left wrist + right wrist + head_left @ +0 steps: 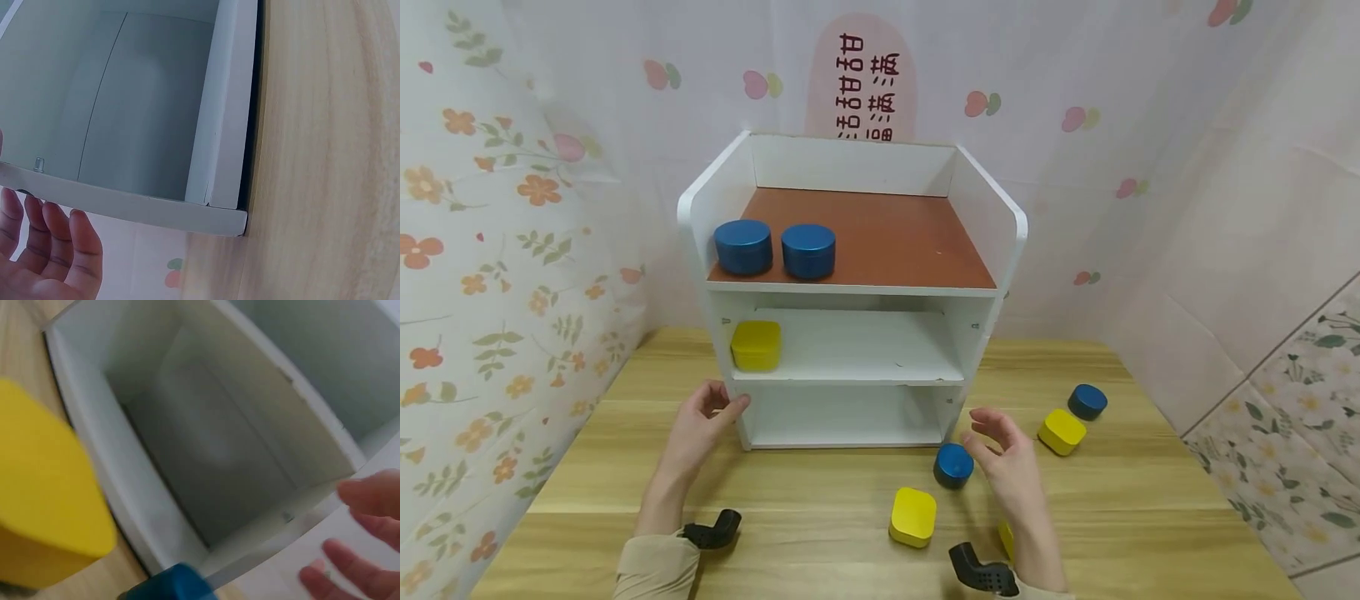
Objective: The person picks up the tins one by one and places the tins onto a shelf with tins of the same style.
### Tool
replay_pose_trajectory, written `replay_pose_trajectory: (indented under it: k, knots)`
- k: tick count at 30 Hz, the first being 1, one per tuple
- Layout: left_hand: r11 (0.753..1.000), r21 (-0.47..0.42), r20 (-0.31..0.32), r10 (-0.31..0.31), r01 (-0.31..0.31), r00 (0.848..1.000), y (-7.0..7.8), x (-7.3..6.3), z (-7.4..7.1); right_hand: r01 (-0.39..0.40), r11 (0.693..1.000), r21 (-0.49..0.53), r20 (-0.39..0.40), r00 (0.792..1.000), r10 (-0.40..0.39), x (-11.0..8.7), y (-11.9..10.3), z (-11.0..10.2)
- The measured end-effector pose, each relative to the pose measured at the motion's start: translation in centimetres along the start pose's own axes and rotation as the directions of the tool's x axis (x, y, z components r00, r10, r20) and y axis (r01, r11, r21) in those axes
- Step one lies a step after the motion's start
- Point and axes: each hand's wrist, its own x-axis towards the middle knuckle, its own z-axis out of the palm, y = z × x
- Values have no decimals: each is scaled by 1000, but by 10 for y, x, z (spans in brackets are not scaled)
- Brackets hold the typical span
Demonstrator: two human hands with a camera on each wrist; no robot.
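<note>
A white shelf unit (850, 382) with a brown top stands on the wooden table. My left hand (703, 421) holds its lower left side panel, fingertips (84, 231) on the outer face and thumb over the front edge. My right hand (1007, 458), fingers loosely bent and holding nothing, hovers beside a round blue tin (953, 465) near the unit's lower right corner. Nearer the front lies a square yellow tin (913, 517). Two blue tins (743, 247) sit at the top's front left, and a yellow tin (756, 346) on the middle shelf's left end.
Further right on the table lie a yellow tin (1062, 432) and a blue tin (1087, 402). Another yellow tin (1006, 537) is mostly hidden behind my right forearm. Patterned curtains (1075, 208) hang behind and at the sides.
</note>
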Motion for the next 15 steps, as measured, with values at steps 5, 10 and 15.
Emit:
replay_pose_trajectory:
  k: [5,10,15]
  knots:
    - [1000,-3,0,-21,21,1000,1,-1,1,-43,989,-139,60,997,51,1,18,8]
    - [999,-12,2,-39,39,999,2,-2,2,-96,966,-239,85,989,119,-1,30,17]
    - [999,-20,-5,-37,37,999,3,-2,2,-113,952,-285,75,987,140,-1,36,21]
